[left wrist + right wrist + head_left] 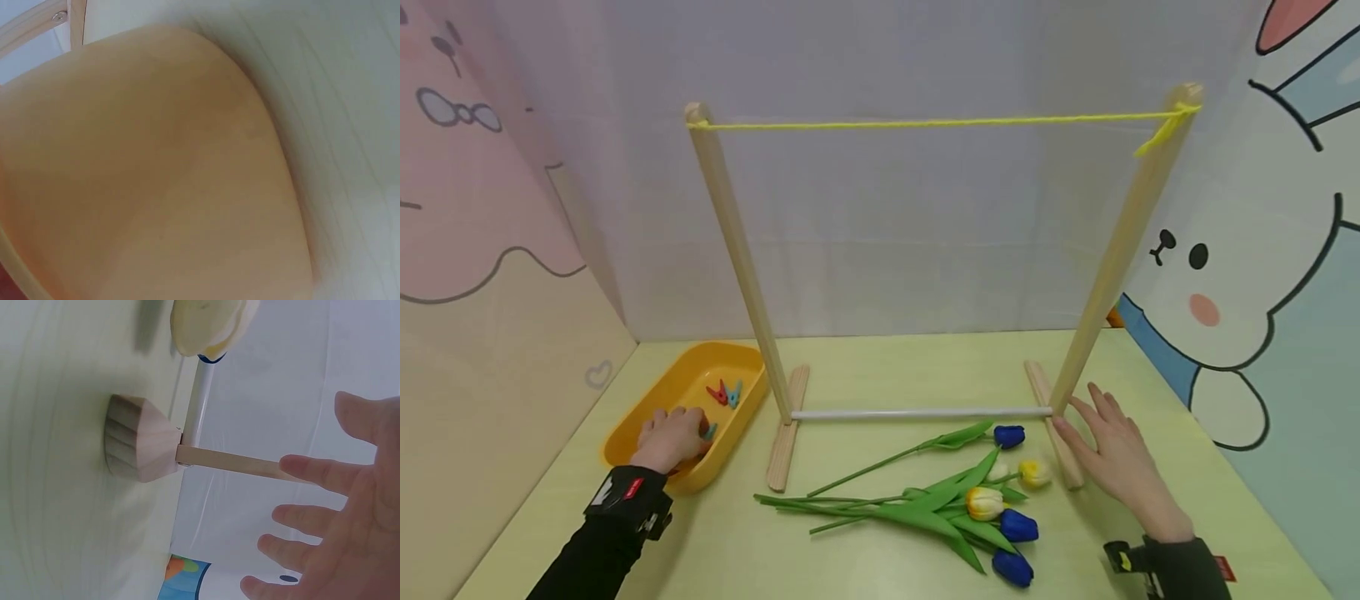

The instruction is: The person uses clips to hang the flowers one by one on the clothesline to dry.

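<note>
My left hand (673, 437) reaches into a yellow plastic tray (617, 437), fingers bent downward. A teal clothespin (709, 432) shows between its thumb and forefinger, partly covered by them. Farther back in the tray lie a red clothespin (718, 392) and a light blue clothespin (733, 394). Beside the right post (1105, 275) of a wooden frame is my right hand (1116, 458), its fingers spread and holding nothing. The right wrist view shows those fingers extended toward the post; contact cannot be made out. In the left wrist view the tray's wall (156, 156) hides the hand.
A yellow string (925, 124) is tied between the two post tops; a white rod (917, 413) joins them low down. Wooden feet (788, 429) support the frame. Artificial tulips (940, 504), blue, yellow and white, lie in front on the table (715, 550).
</note>
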A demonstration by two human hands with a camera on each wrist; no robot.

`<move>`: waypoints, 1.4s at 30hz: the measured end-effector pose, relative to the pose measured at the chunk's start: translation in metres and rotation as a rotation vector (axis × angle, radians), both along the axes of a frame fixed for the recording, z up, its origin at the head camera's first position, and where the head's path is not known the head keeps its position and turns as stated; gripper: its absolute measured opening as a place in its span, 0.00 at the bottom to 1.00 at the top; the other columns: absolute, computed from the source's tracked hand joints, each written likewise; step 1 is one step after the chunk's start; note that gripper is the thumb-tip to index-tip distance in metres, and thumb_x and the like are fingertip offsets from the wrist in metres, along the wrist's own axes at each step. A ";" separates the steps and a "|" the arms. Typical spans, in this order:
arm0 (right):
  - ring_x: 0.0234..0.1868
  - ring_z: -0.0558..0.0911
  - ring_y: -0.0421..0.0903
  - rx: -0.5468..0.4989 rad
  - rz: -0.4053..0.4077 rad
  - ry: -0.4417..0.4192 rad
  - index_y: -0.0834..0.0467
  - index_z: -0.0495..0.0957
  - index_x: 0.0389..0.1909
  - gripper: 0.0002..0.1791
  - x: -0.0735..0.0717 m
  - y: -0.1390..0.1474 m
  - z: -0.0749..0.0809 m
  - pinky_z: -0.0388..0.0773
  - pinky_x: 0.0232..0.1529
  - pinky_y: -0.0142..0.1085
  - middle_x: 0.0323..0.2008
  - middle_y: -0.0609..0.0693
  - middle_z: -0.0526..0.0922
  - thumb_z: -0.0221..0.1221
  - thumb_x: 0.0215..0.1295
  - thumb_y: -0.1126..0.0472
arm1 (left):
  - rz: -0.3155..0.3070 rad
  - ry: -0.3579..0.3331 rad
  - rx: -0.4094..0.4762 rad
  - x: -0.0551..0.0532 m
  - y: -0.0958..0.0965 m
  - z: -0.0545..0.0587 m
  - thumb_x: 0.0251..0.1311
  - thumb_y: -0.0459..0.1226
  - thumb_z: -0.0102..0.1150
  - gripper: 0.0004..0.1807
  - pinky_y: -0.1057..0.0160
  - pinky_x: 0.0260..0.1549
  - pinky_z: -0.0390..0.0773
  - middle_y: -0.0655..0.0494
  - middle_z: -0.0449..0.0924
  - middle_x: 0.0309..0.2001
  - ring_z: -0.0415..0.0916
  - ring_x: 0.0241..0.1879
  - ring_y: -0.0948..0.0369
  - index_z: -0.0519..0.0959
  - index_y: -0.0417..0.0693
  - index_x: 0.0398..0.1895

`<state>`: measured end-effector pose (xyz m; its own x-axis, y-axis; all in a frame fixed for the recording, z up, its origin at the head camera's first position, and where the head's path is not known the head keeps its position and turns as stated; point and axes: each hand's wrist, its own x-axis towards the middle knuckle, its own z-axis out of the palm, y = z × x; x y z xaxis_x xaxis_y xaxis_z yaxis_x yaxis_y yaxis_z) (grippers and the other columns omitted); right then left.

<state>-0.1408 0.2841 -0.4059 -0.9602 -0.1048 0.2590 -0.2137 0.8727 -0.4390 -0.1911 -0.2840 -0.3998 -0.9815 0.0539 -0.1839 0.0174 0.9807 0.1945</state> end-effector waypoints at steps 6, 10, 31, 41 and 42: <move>0.65 0.50 0.76 0.007 0.000 -0.003 0.73 0.68 0.61 0.32 0.001 -0.002 -0.001 0.48 0.54 0.76 0.66 0.79 0.53 0.52 0.71 0.49 | 0.006 0.046 0.001 -0.003 0.000 -0.002 0.58 0.38 0.62 0.09 0.39 0.41 0.64 0.44 0.76 0.31 0.64 0.36 0.39 0.78 0.38 0.32; 0.64 0.52 0.76 0.010 0.000 0.018 0.73 0.69 0.60 0.31 0.001 -0.003 -0.002 0.49 0.53 0.77 0.65 0.79 0.55 0.52 0.71 0.49 | 0.014 0.121 0.015 -0.005 -0.003 -0.004 0.55 0.37 0.63 0.09 0.40 0.38 0.65 0.46 0.76 0.27 0.67 0.33 0.42 0.79 0.39 0.30; 0.63 0.54 0.77 0.030 -0.004 0.063 0.73 0.71 0.58 0.30 0.002 -0.008 0.000 0.51 0.52 0.77 0.64 0.79 0.57 0.52 0.71 0.49 | -0.051 0.821 0.583 0.029 0.071 0.018 0.56 0.36 0.66 0.11 0.61 0.16 0.75 0.57 0.78 0.16 0.74 0.17 0.61 0.81 0.43 0.19; 0.62 0.56 0.76 0.041 0.033 0.107 0.72 0.73 0.57 0.28 0.005 -0.018 0.010 0.52 0.52 0.76 0.62 0.80 0.60 0.53 0.70 0.51 | -0.093 0.699 0.790 0.033 0.101 0.006 0.61 0.33 0.61 0.14 0.56 0.30 0.83 0.51 0.85 0.29 0.80 0.28 0.59 0.81 0.35 0.47; 0.61 0.58 0.76 0.049 0.035 0.129 0.71 0.74 0.56 0.27 0.005 -0.020 0.012 0.53 0.52 0.76 0.62 0.80 0.61 0.54 0.69 0.52 | -0.099 0.692 0.798 0.034 0.103 0.005 0.61 0.33 0.61 0.15 0.54 0.30 0.83 0.51 0.85 0.30 0.81 0.29 0.58 0.80 0.34 0.49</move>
<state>-0.1360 0.2638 -0.3934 -0.9149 -0.1534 0.3734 -0.2962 0.8836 -0.3627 -0.1570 -0.1806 -0.3943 -0.8436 -0.0020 0.5370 0.4435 0.5613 0.6988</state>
